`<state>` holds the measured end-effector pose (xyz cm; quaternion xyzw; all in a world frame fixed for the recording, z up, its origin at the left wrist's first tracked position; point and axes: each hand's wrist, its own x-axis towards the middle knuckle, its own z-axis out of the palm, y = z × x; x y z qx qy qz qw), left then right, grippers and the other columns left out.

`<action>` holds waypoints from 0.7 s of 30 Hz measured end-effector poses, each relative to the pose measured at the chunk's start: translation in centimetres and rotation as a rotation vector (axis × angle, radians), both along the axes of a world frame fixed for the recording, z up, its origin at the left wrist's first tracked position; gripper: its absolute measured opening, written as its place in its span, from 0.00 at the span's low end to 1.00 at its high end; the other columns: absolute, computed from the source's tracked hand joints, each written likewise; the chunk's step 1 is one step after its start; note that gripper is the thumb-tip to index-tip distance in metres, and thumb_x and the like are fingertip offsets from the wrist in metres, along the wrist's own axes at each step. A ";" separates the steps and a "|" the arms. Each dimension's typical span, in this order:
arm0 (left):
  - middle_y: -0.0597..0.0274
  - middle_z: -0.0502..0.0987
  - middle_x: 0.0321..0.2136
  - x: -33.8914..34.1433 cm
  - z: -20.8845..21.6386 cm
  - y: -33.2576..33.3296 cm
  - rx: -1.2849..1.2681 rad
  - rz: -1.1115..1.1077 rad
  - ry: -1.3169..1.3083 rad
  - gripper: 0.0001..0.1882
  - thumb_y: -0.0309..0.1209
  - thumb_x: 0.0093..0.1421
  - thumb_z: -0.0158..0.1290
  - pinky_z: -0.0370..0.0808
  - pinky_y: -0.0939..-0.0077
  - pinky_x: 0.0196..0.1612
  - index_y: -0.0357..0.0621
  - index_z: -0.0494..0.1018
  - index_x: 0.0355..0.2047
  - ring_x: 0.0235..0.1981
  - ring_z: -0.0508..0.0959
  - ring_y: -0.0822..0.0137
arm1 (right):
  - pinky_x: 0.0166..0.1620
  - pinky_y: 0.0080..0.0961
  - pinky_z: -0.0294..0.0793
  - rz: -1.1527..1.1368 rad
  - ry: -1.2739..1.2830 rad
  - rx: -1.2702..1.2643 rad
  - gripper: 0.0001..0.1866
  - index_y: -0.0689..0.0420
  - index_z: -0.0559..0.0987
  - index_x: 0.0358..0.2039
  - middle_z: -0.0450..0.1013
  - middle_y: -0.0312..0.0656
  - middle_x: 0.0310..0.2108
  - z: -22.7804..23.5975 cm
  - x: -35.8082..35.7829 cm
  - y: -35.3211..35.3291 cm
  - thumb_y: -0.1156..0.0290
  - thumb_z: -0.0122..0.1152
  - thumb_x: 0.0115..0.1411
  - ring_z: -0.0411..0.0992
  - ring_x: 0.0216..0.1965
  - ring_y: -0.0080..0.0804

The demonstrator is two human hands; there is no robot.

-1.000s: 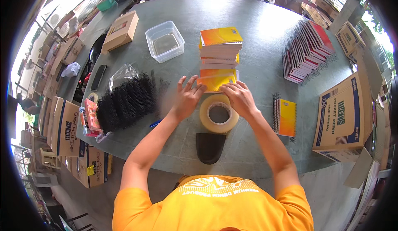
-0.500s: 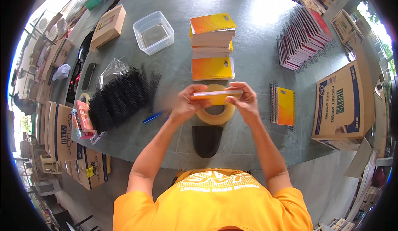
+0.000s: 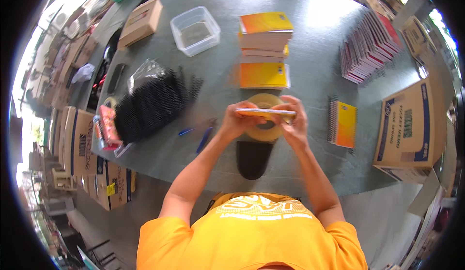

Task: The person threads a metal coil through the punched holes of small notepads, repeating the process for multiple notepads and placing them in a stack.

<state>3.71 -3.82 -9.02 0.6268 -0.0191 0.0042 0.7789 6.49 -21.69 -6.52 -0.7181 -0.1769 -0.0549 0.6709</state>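
Between my two hands I hold a thin yellow-orange notepad [image 3: 264, 111], its pale page edge turned up toward me. My left hand [image 3: 235, 122] is closed on the pad's left end, and my right hand [image 3: 294, 124] grips the right end with thumb and fingers. Directly beneath lies a wide roll of tape [image 3: 261, 135], partly covered by the hands and pad. A dark rounded flat piece [image 3: 254, 161] sits just nearer to me than the roll. Beyond the hands stand stacked yellow-orange notepads [image 3: 263, 75], no coils visible on them.
Black spiral coils [image 3: 150, 110] are heaped at left beside blue pens [image 3: 204, 140]. A clear plastic tub [image 3: 195, 31] and a cardboard box [image 3: 140, 23] stand farther back. At right are coil-bound yellow notebooks [image 3: 346, 124], a row of red-covered notebooks [image 3: 368, 47] and a large carton [image 3: 407, 124].
The view has shifted, so the table's things appear farther right. Both hands still hold the notepad; its page edge now faces up more, with less cover showing.
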 end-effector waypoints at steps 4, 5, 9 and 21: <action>0.63 0.78 0.29 0.0 -0.1 0.3 0.207 0.008 -0.063 0.11 0.24 0.49 0.61 0.74 0.77 0.35 0.38 0.74 0.33 0.32 0.78 0.71 | 0.47 0.32 0.68 -0.130 -0.661 -0.454 0.15 0.56 0.76 0.39 0.74 0.41 0.33 6.2 -0.6 2.2 0.66 0.64 0.51 0.73 0.39 0.39; 0.60 0.79 0.30 -0.2 0.2 0.8 0.380 -0.013 -0.189 0.12 0.24 0.49 0.61 0.74 0.75 0.36 0.37 0.74 0.35 0.32 0.78 0.69 | 0.45 0.31 0.69 -0.042 -0.637 -0.537 0.15 0.55 0.76 0.38 0.75 0.40 0.33 5.6 -0.7 2.5 0.65 0.63 0.51 0.74 0.38 0.38; 0.51 0.77 0.36 -1.0 2.6 5.2 0.891 -0.013 -0.274 0.15 0.27 0.49 0.59 0.75 0.68 0.40 0.36 0.74 0.38 0.33 0.79 0.54 | 0.35 0.29 0.70 0.089 -0.546 -0.751 0.07 0.51 0.76 0.32 0.76 0.34 0.29 2.6 -0.6 2.5 0.66 0.61 0.51 0.74 0.33 0.32; 0.53 0.77 0.33 -2.5 -1.6 10.4 1.491 0.574 0.090 0.19 0.31 0.51 0.56 0.75 0.60 0.37 0.43 0.69 0.44 0.34 0.78 0.51 | 0.34 0.30 0.70 0.161 -0.577 -0.700 0.05 0.51 0.77 0.30 0.76 0.34 0.28 3.0 -0.1 2.2 0.70 0.59 0.51 0.73 0.31 0.34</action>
